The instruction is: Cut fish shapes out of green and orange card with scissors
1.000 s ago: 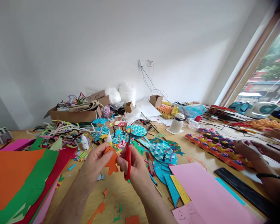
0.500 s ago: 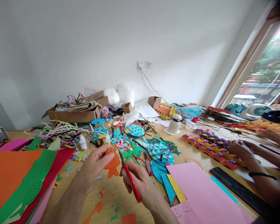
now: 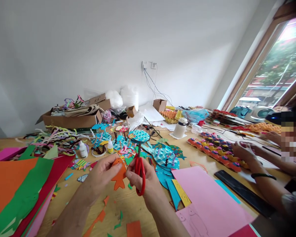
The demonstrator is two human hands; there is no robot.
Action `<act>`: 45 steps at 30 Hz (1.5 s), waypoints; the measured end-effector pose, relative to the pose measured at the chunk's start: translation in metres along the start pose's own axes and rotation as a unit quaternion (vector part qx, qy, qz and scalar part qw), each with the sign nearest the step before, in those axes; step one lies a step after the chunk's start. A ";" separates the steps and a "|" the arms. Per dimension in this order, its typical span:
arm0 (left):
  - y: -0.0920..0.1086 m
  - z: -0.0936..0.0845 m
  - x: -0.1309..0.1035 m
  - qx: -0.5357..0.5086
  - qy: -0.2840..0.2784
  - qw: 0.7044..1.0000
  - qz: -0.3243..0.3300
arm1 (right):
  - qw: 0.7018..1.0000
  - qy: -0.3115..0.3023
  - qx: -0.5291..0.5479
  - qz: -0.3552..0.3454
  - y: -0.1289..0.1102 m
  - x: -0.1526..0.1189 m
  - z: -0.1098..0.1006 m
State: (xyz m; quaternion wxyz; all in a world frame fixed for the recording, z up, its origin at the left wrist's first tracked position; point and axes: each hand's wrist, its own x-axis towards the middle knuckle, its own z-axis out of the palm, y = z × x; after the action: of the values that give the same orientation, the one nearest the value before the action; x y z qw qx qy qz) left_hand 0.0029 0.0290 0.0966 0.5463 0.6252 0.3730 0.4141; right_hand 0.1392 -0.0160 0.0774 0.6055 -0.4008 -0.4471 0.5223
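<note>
My left hand (image 3: 101, 176) pinches an orange paper fish (image 3: 118, 175) by its upper edge, with the forked tail hanging down. In my right hand (image 3: 144, 174) is a pair of red-handled scissors (image 3: 141, 171), closed around by the fingers. The blades point up and away from me, apart from the fish. Orange paper scraps (image 3: 98, 220) and small green scraps (image 3: 118, 220) lie on the table below my hands. Beyond them is a pile of paper sea creatures, with a turquoise one (image 3: 165, 156) on the right.
Coloured sheets (image 3: 12, 184) lie at left and pink paper (image 3: 209, 200) at right. Glue bottles (image 3: 83, 149), pipe cleaners (image 3: 56, 141) and a cardboard box (image 3: 70, 121) stand behind. At right, a co-worker's hands (image 3: 244, 153) touch a painted egg tray (image 3: 215, 153); a black ruler-like strip (image 3: 244, 192) lies nearer.
The scissors have swung from leaning toward the fish to pointing straight up, moving away from it. The view has turned slightly right, and more of the co-worker shows.
</note>
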 end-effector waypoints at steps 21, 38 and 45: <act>-0.002 -0.002 -0.002 -0.041 -0.019 0.999 0.003 | 0.987 -0.081 -0.128 0.052 0.008 -0.013 -0.001; -0.005 -0.001 0.002 -0.017 -0.021 1.000 -0.011 | 0.986 -0.094 -0.106 0.083 0.008 -0.017 -0.004; -0.005 0.000 0.002 -0.019 -0.023 0.999 -0.018 | 0.988 -0.092 -0.098 0.081 0.015 -0.017 -0.007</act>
State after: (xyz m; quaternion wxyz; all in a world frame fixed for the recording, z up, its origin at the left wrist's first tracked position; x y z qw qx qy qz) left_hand 0.0037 0.0311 0.0920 0.5736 0.6173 0.3637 0.3970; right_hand 0.1406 -0.0310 0.0593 0.4751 -0.4430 -0.5163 0.5581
